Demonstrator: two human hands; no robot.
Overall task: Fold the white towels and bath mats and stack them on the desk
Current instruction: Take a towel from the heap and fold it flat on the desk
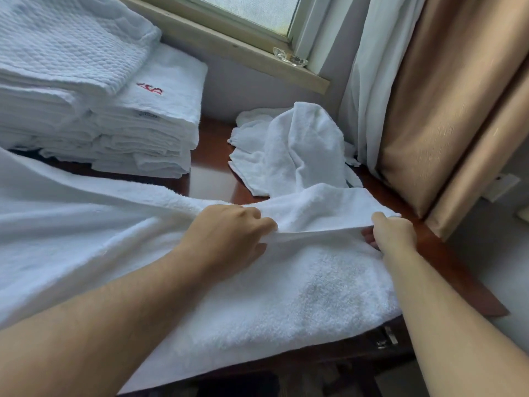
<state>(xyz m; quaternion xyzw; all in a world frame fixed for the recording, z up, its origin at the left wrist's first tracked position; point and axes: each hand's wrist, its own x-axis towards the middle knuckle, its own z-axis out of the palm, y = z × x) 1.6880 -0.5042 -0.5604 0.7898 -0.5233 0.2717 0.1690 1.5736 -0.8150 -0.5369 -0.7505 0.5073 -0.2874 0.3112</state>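
left grip [229,233]: fingers curled, pinching the near hem of the towel [286,299]. right grip [393,233]: thumb on top, fingers tucked under, pinching the same hem at its right corner. the hem is taut between the two and raised a little off the layer beneath.

step in hand, as i read it: one fold of this towel, hem lifted to go over the body of the cloth (which way, cannot tell). the towel lies spread on the tabletop [446,265], front edge hanging over the near side, left part running out of view.

next move calls for: both pinches kept level, hem laid to meet the far edge, corners matched, a flat palm to smooth, then onto the stack.

materials:
- towel: thick looped terry, soft and limp.
- folded stack [143,133], back left: squared slabs of the same terry, one with red embroidery.
- bath mats [65,47], left of it and overlapping its top: raised waffle-like weave, stiffer look.
- crumpled pile [294,147], back right: unfolded white cloth, up against the curtain [369,81].
- tabletop: glossy red-brown wood, hard, reflective.
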